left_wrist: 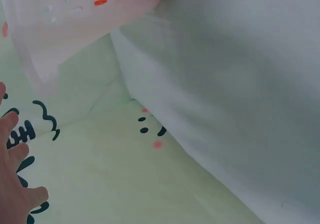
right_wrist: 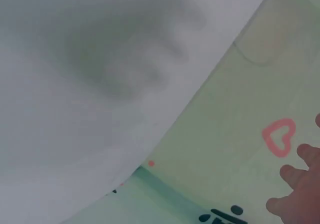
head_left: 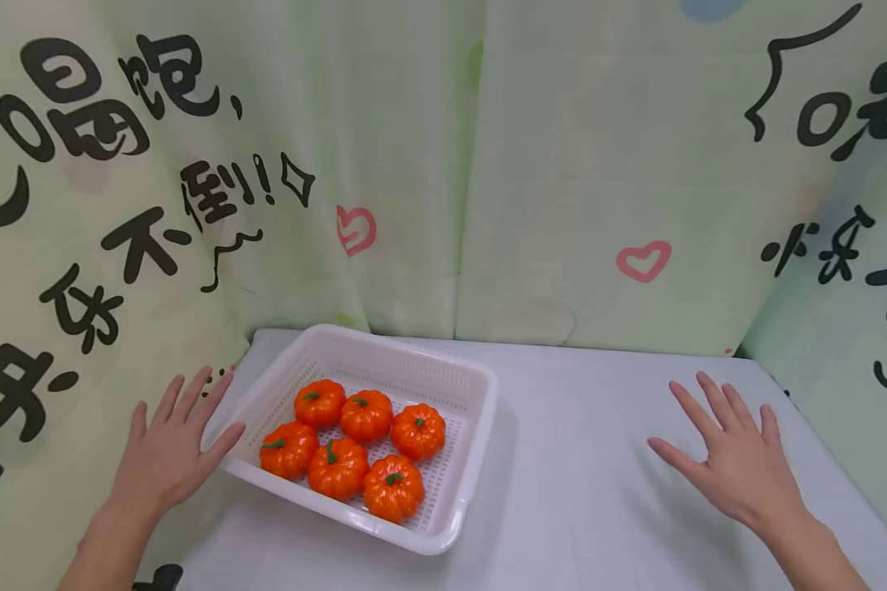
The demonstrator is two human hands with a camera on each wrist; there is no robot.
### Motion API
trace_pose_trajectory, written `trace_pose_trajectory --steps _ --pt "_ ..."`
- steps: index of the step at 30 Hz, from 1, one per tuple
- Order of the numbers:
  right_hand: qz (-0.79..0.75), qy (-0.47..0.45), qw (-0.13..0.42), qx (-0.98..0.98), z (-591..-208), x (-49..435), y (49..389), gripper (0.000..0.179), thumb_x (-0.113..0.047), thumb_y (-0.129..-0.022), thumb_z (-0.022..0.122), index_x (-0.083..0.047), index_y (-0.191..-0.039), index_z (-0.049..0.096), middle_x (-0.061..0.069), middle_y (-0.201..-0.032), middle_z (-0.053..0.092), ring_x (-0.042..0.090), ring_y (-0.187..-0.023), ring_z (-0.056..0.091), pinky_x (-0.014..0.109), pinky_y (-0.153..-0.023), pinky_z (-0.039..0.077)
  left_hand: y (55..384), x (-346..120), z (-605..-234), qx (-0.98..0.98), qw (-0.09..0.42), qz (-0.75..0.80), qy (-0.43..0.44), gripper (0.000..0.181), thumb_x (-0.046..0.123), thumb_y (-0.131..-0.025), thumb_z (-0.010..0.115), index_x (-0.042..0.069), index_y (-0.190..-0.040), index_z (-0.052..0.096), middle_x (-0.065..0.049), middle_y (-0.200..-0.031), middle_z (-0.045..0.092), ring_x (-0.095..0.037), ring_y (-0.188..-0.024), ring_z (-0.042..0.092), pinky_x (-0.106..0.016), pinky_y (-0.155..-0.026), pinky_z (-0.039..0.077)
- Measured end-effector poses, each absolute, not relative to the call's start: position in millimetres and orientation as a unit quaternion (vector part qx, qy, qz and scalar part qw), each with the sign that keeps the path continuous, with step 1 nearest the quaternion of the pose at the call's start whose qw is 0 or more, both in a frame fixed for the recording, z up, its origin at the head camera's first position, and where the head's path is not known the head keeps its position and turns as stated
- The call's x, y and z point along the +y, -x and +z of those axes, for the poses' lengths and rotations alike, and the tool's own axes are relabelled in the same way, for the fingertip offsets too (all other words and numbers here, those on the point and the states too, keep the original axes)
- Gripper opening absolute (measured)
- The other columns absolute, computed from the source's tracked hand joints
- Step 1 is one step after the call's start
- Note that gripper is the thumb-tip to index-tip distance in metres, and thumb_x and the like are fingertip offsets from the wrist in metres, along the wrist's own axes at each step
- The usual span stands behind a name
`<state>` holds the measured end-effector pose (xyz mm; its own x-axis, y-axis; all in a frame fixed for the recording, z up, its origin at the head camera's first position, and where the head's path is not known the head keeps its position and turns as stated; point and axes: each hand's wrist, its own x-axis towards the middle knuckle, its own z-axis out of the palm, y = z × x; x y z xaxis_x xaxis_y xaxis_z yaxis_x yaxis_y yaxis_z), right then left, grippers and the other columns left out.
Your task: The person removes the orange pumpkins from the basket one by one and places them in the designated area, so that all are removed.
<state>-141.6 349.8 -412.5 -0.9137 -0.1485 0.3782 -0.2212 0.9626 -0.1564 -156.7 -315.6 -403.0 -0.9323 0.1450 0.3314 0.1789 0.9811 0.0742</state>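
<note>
Several small orange pumpkins [head_left: 337, 469] with green stems lie in a white plastic basket [head_left: 476, 443] with slotted sides, left of the table's middle. My left hand [head_left: 172, 450] is spread beside the basket's left end, its thumb close to the rim; whether they touch I cannot tell. Over the right part of the table, my right hand [head_left: 739, 460] hovers with fingers spread, holding nothing. Part of the basket [left_wrist: 80, 27] shows at the top of the left wrist view, with left fingers [left_wrist: 20, 154] at the edge. In the right wrist view, right fingers [right_wrist: 292, 176] appear at the edge.
A white-covered table [head_left: 569, 460] carries the basket. Pale green curtains [head_left: 547, 164] with black lettering and pink hearts rise behind it and on both sides. A small black object [head_left: 164, 577] sits at the bottom left.
</note>
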Motion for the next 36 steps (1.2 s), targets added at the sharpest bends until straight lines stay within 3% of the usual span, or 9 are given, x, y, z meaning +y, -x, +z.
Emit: trace_pose_trajectory --steps 17,25,36 --pt "0.16 -0.167 0.201 -0.952 -399.9 257.3 184.6 0.082 -0.051 -0.088 0.071 -0.013 -0.155 0.041 0.021 -0.16 0.031 0.047 -0.143 0.026 0.068 -0.115 0.011 181.5 -320.7 -407.1 -0.976 0.164 -0.122 0.082 0.077 0.044 -0.097 0.058 0.011 -0.16 0.027 -0.027 -0.157 0.029 -0.052 -0.139 0.026 -0.077 -0.104 0.023" --pt "0.176 -0.211 0.221 -0.936 -393.6 220.0 201.8 0.081 -0.047 -0.085 0.074 -0.013 -0.153 0.045 0.017 -0.158 0.035 0.043 -0.141 0.033 0.068 -0.113 0.018 197.9 -320.4 -402.7 -0.976 0.133 -0.15 0.082 0.077 0.045 -0.099 0.056 0.01 -0.161 0.025 -0.029 -0.158 0.027 -0.053 -0.138 0.03 -0.072 -0.106 0.028" --pt "0.212 -0.27 0.216 -0.914 -391.6 173.7 216.2 0.081 -0.044 -0.083 0.077 -0.014 -0.152 0.047 0.014 -0.158 0.038 0.039 -0.139 0.039 0.063 -0.111 0.03 219.7 -320.6 -398.8 -0.971 0.053 -0.218 0.078 0.082 0.051 -0.1 0.053 0.01 -0.162 0.02 -0.028 -0.162 0.019 -0.051 -0.144 0.021 -0.074 -0.106 0.024"
